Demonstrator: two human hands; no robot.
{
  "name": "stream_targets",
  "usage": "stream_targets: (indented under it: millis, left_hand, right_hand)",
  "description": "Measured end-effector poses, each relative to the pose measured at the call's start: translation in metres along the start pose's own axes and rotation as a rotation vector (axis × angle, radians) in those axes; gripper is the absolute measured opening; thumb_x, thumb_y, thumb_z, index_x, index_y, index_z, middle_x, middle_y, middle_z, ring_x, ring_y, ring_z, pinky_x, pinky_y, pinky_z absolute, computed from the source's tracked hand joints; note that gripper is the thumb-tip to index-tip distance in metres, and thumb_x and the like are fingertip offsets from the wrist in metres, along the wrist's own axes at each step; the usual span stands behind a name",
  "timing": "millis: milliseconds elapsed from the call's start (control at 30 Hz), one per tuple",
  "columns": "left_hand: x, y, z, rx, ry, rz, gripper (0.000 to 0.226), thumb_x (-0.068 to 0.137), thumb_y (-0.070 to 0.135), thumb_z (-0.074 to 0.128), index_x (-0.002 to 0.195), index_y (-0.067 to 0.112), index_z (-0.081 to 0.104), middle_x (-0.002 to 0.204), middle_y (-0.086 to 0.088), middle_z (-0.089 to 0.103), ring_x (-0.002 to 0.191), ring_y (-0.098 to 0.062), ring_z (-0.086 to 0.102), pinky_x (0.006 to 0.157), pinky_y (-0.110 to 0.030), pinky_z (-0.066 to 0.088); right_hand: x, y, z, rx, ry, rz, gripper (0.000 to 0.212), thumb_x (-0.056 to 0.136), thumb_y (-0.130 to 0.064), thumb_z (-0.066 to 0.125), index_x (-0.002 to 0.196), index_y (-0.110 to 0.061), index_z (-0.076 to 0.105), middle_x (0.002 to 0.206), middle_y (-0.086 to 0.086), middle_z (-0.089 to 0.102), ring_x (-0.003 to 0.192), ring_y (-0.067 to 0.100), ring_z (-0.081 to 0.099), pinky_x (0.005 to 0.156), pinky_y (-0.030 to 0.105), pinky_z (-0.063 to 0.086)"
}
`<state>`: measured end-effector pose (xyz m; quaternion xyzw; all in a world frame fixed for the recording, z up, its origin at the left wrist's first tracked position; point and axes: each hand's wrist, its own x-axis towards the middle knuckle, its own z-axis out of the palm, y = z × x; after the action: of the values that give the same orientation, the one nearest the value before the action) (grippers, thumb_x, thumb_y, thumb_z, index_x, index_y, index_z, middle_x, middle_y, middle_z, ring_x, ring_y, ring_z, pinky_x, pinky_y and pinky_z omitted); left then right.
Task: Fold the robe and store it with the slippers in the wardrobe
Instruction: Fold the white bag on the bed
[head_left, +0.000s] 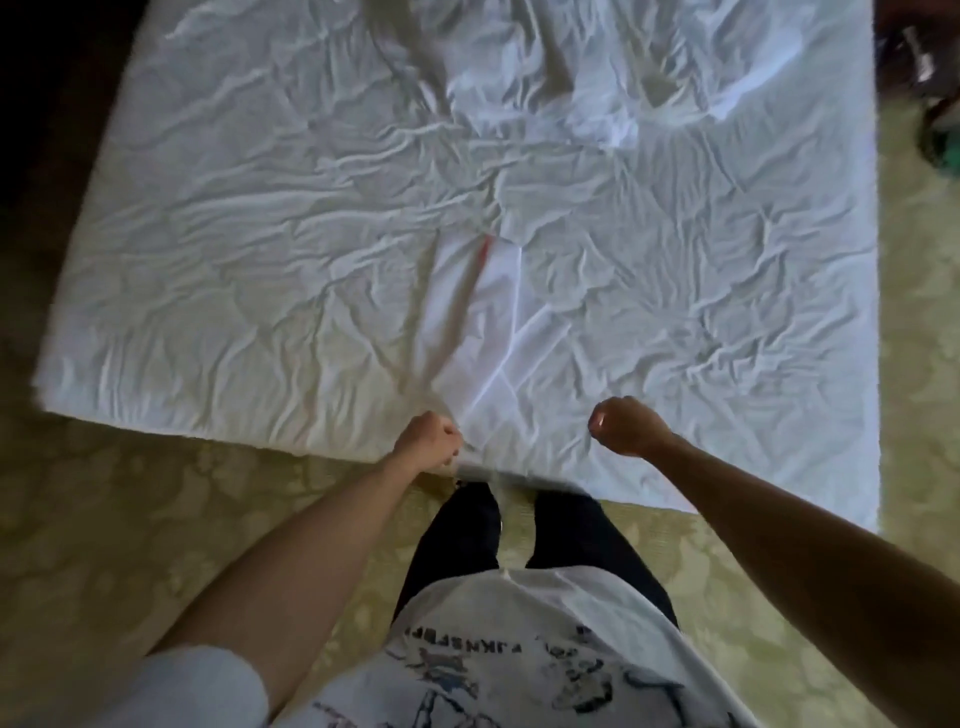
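The white robe (493, 322) lies spread on the bed, hard to tell apart from the white sheet. A small red tag (485, 250) shows near its middle. A taut fold runs from the tag down to my left hand (431, 441), which grips a bunch of the white fabric at the bed's near edge. My right hand (626, 427) hovers over the near edge as a fist, and no fabric shows in it. More rumpled white cloth (597, 104) lies at the far side. No slippers or wardrobe are in view.
The bed (208, 291), covered by a wrinkled white sheet, fills most of the view. I stand at its foot on a pale green patterned carpet (156, 519). Dark objects (930, 104) lie on the floor at the far right. Dark floor lies left of the bed.
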<state>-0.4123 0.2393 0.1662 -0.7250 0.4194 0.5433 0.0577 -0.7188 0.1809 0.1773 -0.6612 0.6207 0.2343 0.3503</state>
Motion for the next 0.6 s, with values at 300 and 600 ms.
stream_targets:
  millis: [300, 600]
  left_hand:
    - [0.103, 0.018, 0.031, -0.058, -0.081, -0.343, 0.033, 0.073, 0.033, 0.060, 0.087, 0.006, 0.072, 0.073, -0.005, 0.076, 0.068, -0.022, 0.076, 0.071, -0.039, 0.064]
    - [0.186, -0.019, 0.146, -0.793, 0.357, -0.786, 0.085, 0.061, 0.064, 0.075, 0.117, 0.001, 0.062, 0.107, -0.017, 0.071, 0.096, -0.036, 0.071, 0.084, -0.045, 0.060]
  right_hand:
    - [0.190, -0.037, -0.046, -0.028, 0.053, -0.115, 0.027, 0.090, -0.028, 0.054, 0.108, -0.016, 0.071, 0.113, 0.009, 0.069, 0.106, 0.031, 0.064, 0.086, 0.035, 0.050]
    - [0.292, -0.008, 0.004, 0.436, 0.162, 0.186, 0.061, 0.086, -0.047, 0.071, 0.127, -0.002, 0.059, 0.126, 0.018, 0.062, 0.119, 0.035, 0.058, 0.096, 0.038, 0.046]
